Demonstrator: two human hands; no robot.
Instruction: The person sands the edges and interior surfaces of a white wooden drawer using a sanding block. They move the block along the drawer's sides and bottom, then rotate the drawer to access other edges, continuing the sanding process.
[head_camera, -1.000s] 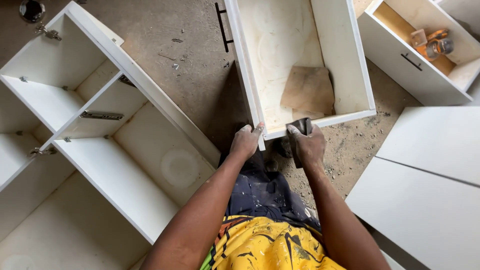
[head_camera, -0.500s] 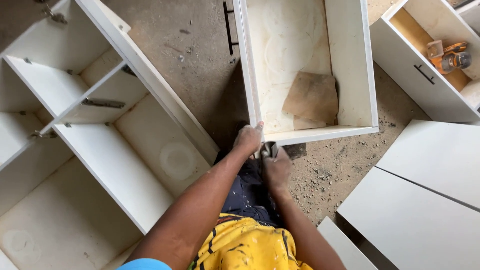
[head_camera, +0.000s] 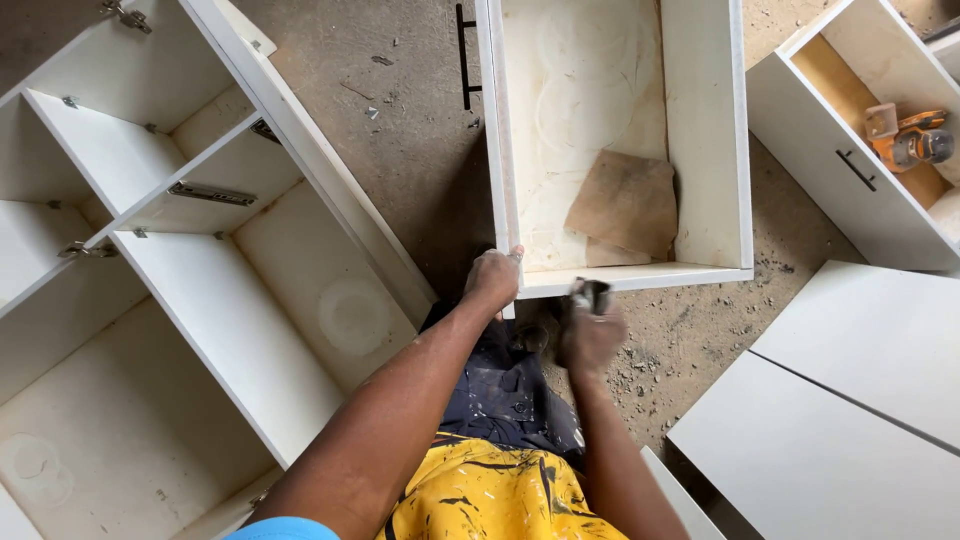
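Carpentry workshop, unfinished white cabinet (head_camera: 200, 250), drawers (head_camera: 610, 150), dusty concrete floor (head_camera: 400, 130)

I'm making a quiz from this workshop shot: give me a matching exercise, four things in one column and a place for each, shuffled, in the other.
Things:
1. brown board piece
2. orange power tool
3. left hand
4. metal drawer slide

Places:
A. on a panel inside the big open cabinet
B. lying inside the white drawer on the floor
C. gripping the near left corner of the drawer
D. in the smaller drawer box at the right

Pairs: 1-B, 2-D, 3-C, 4-A
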